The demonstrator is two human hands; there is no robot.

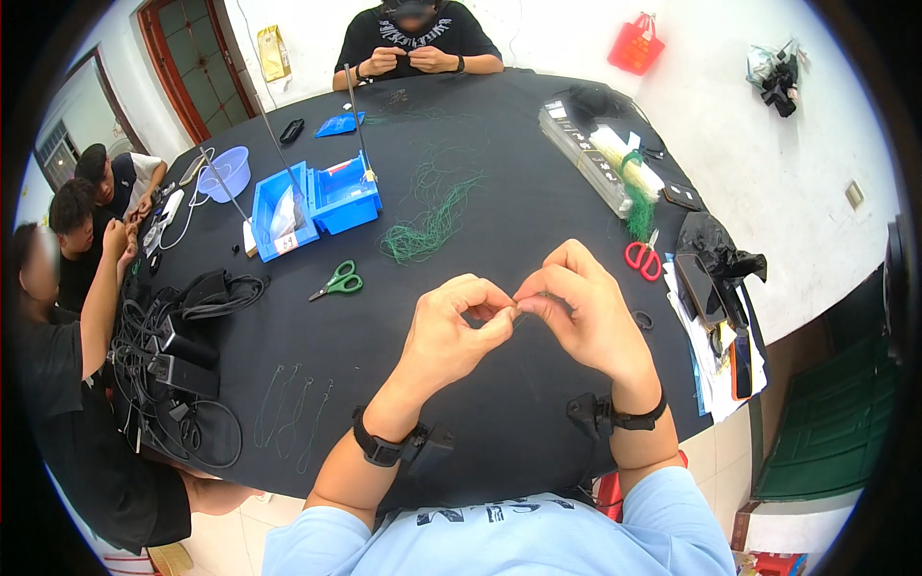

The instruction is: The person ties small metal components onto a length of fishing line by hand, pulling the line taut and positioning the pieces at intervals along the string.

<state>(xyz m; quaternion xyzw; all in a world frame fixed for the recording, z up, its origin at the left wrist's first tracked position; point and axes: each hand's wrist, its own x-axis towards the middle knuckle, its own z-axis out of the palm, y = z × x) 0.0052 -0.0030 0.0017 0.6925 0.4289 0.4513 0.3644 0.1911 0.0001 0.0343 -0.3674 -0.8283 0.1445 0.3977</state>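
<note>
My left hand (457, 323) and my right hand (578, 303) meet fingertip to fingertip above the black-covered table. Both are closed in a pinch on a thin thread (521, 318), of which only a short bit shows; its ends are too fine to make out. Beyond my hands lies a loose tangle of green thread (423, 235). Green-handled scissors (341, 279) rest to the left of it. Nearer me on the left, several thin looped threads (291, 413) are laid out side by side.
Blue bins (348, 206) with upright rods stand at the far left, near a purple basin (227, 175). Black cables (182, 360) crowd the left edge. Red scissors (643, 259), a phone (699, 288) and papers lie right. Other people sit at the left and far sides.
</note>
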